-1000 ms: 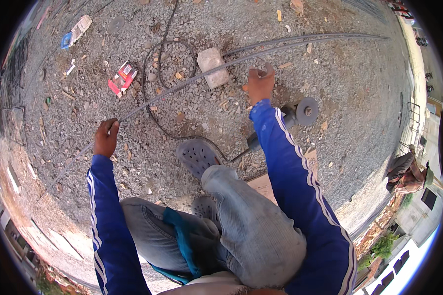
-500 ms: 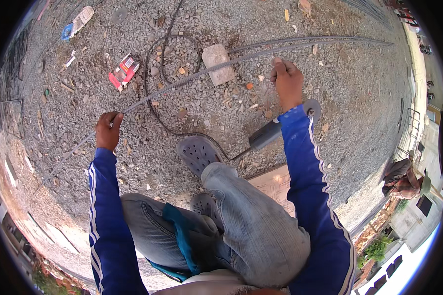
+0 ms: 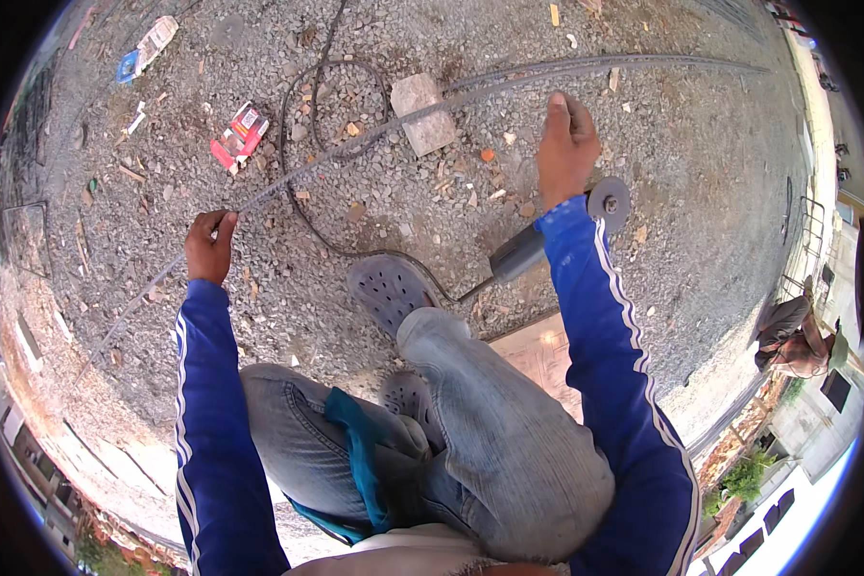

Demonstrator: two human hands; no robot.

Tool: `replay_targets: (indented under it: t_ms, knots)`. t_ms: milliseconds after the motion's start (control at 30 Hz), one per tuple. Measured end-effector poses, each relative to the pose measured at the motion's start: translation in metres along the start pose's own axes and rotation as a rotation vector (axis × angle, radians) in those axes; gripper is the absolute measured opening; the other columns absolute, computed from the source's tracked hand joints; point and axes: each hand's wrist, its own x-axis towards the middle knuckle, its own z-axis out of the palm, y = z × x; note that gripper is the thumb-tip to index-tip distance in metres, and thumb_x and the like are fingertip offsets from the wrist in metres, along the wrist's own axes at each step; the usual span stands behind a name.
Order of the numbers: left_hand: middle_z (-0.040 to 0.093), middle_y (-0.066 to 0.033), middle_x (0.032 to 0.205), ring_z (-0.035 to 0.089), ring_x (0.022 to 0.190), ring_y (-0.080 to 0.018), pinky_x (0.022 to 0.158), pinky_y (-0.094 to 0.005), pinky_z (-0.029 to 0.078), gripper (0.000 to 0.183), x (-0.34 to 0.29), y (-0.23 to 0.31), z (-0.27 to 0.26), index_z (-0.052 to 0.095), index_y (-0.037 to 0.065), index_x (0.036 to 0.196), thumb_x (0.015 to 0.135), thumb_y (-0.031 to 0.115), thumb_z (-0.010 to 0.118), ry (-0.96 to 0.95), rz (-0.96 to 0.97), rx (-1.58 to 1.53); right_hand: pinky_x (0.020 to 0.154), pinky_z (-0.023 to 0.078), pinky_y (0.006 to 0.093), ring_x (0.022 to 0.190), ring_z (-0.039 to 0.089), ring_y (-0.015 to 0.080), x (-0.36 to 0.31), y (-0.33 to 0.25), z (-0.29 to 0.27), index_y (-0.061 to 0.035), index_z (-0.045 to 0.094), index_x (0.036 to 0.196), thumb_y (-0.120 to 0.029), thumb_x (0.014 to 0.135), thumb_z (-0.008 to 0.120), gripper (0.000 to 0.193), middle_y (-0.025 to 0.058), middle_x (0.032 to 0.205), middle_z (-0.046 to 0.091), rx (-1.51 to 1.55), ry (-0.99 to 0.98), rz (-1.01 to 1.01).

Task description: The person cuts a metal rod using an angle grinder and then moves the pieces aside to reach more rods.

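A long grey steel rod (image 3: 302,171) runs slantwise across the gravel, its middle resting on a concrete block (image 3: 422,115). My left hand (image 3: 209,250) is closed around the rod toward its left end. On the right, my right hand (image 3: 564,152) hovers just nearer to me than the rod, apart from it. Its thumb and fingers are pressed together, and whatever they may hold is hidden. Below my right forearm lies an angle grinder (image 3: 520,253), partly covered by my sleeve; its round disc (image 3: 610,204) shows beyond the cuff.
A black cable (image 3: 302,226) loops over the gravel from the grinder. A red and white carton (image 3: 241,136) lies on the left. Beside my leg is a flat board (image 3: 538,360). More rods (image 3: 634,62) lie at the far right. Another person (image 3: 795,336) crouches at the right edge.
My right hand has risen slightly and turned, its fingers still pressed together. The left hand keeps its hold on the rod. The view has shifted a little, uncovering more of the grinder's disc.
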Motion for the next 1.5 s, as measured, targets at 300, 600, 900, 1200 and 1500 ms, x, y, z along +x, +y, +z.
replay_targets:
  t_ms: [300, 600, 900, 1200, 1500]
  knots:
    - [0.068, -0.0141, 0.098, 0.066, 0.091, -0.0265, 0.082, -0.0339, 0.05, 0.026, 0.0, 0.003, 0.0, 0.07, 0.0, 0.1, 0.09, 0.024, 0.069, -0.057, -0.084, -0.106, 0.064, 0.046, 0.0336, 0.072, 0.056, 0.0147, -0.116, 0.096, -0.12, 0.0052, 0.062, 0.105, -0.037, 0.076, 0.082, 0.055, 0.0067, 0.085, 0.063, -0.105, 0.23, 0.755]
    - [0.062, -0.0184, 0.121, 0.058, 0.116, -0.0303, 0.1, -0.0396, 0.044, 0.054, -0.003, 0.118, -0.023, 0.058, 0.001, 0.126, 0.087, 0.034, 0.072, 0.026, 0.048, -0.124, 0.069, 0.048, 0.0334, 0.072, 0.059, 0.0169, -0.072, 0.078, -0.098, 0.0018, 0.062, 0.099, -0.015, 0.072, 0.074, 0.034, 0.0065, 0.087, 0.063, 0.189, 0.193, 0.549]
    - [0.056, -0.0222, 0.127, 0.056, 0.118, -0.0301, 0.102, -0.0389, 0.043, 0.085, -0.032, 0.288, 0.033, 0.042, -0.005, 0.137, 0.08, 0.046, 0.077, -0.598, 0.18, -0.678, 0.071, 0.048, 0.0308, 0.079, 0.057, 0.014, -0.073, -0.09, -0.006, 0.0011, 0.057, 0.108, -0.021, 0.081, 0.071, 0.038, 0.0061, 0.091, 0.06, 0.316, -0.319, 0.291]
    - [0.065, -0.0138, 0.105, 0.066, 0.094, -0.0202, 0.082, -0.0327, 0.054, 0.068, -0.056, 0.242, 0.057, 0.053, -0.005, 0.123, 0.074, 0.031, 0.083, -1.086, -0.47, -1.223, 0.077, 0.053, 0.0356, 0.09, 0.063, 0.0238, -0.141, -0.053, 0.008, 0.0, 0.051, 0.121, -0.064, 0.096, 0.04, 0.069, 0.0144, 0.102, 0.063, 0.503, -0.608, 0.7]
    - [0.065, -0.0149, 0.103, 0.065, 0.091, -0.0208, 0.081, -0.031, 0.051, 0.069, -0.068, 0.273, 0.069, 0.053, -0.006, 0.125, 0.076, 0.037, 0.077, -0.982, -0.452, -1.061, 0.082, 0.055, 0.0459, 0.098, 0.063, 0.0341, -0.14, -0.052, -0.024, 0.0018, 0.048, 0.126, -0.062, 0.099, 0.03, 0.072, 0.0214, 0.107, 0.062, 0.847, -0.378, 0.731]
